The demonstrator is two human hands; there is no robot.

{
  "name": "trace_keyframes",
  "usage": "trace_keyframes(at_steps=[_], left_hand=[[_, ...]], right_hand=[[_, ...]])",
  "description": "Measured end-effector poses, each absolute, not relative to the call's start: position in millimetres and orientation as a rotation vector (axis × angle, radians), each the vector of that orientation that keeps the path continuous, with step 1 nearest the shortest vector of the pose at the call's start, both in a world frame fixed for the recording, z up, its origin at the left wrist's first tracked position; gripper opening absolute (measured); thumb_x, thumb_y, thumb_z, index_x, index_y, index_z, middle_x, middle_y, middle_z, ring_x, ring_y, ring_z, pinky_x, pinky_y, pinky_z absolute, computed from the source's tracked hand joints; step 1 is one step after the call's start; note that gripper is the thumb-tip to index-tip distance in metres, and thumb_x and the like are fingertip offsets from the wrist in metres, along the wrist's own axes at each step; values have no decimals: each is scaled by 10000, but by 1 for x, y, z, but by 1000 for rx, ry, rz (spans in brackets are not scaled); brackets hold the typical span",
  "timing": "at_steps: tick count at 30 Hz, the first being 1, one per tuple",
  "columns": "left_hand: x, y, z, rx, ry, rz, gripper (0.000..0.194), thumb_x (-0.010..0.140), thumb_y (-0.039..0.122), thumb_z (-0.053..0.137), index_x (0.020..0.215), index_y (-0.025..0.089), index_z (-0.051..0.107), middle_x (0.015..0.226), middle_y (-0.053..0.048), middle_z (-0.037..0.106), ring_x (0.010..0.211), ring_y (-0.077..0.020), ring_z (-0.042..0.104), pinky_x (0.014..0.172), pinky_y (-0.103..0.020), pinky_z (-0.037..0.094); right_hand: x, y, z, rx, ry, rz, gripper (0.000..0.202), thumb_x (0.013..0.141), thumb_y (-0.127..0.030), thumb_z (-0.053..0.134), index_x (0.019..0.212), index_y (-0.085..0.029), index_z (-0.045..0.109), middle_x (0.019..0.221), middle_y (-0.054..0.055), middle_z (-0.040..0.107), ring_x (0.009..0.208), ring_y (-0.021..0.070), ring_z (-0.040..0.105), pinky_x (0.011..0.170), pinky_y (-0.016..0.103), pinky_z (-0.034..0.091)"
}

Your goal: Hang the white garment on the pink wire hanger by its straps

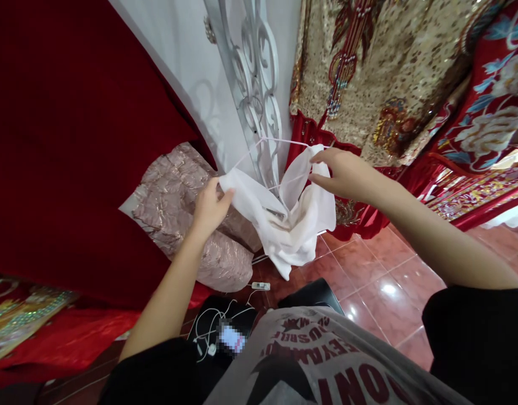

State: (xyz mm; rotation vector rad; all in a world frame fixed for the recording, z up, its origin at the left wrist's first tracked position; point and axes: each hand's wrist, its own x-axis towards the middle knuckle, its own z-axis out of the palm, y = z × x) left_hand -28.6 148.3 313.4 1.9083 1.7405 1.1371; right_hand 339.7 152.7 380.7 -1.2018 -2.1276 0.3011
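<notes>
A sheer white garment (pixel 301 219) hangs in soft folds from a thin white hanger (pixel 286 140) in front of a white scrolled metal stand (pixel 250 95). At its left shoulder, my left hand (pixel 210 207) holds the edge of the cloth, thumb towards me. On the opposite shoulder my right hand (pixel 345 173) grips the fabric between thumb and fingers. Some fingertips of both hands are hidden by the cloth. Between the hands the neckline falls open in a V.
A pink metallic-textured fabric roll (pixel 178 208) stands behind my left hand, beside a dark red curtain (pixel 73 140). Gold sequined garments (pixel 393 73) hang at the right. Below are a phone (pixel 232 339) with white cables, a power strip (pixel 261 286) and glossy floor tiles (pixel 377 275).
</notes>
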Motion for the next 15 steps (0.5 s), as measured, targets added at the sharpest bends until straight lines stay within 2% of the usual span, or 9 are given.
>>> trace_keyframes(at_steps=[2,4,6,8,11,13,15], left_hand=[[-28,148,301,1847,1680,1307,438,921,351,711,1318,191,619,1289,-154,726,1013,-255,755,920,-382,604],[-21,145,288,1775,1573,1504,573,918,304,715,1448,200,524,1527,-209,587,1181,-270,740,978,-386,611],[-8,139,275,1749,1508,1661,705,908,265,728,1540,200,421,1652,-253,432,1355,-303,671,1069,-416,593],[8,131,265,1773,1539,1753,821,900,264,765,1598,201,338,1710,-283,313,1530,-356,528,1202,-485,515],[31,125,255,1795,1714,1727,996,883,300,835,1673,234,233,1793,-285,133,1707,-427,186,1347,-608,303],[41,127,250,1794,1780,1680,980,901,248,804,1693,227,228,1812,-275,119,1729,-423,82,1380,-637,206],[45,133,248,1786,1799,1676,857,927,145,694,1683,202,294,1779,-269,253,1720,-391,174,1388,-622,214]], right_hand=[[324,152,367,-1052,-2234,341,301,908,-383,806,1157,-215,796,1173,127,778,1112,339,709,1036,518,565],[302,159,345,-903,-2329,397,319,960,-347,724,1248,-217,772,1257,120,769,1167,323,704,1066,500,557],[279,171,317,-843,-2347,383,390,981,-309,678,1350,-193,733,1351,145,741,1234,322,683,1098,489,532],[258,181,289,-924,-2321,316,380,997,-299,660,1349,-177,736,1327,162,749,1223,327,670,1111,489,491],[238,185,258,-1119,-2195,221,278,1049,-309,603,1223,-179,777,1117,143,781,1089,315,669,1055,471,445],[231,180,248,-1184,-2095,184,257,1074,-318,571,1141,-191,784,1015,123,769,1020,300,660,1003,447,428],[228,173,244,-1201,-2021,167,236,1073,-325,575,1069,-205,778,966,107,759,987,293,650,972,432,417]])
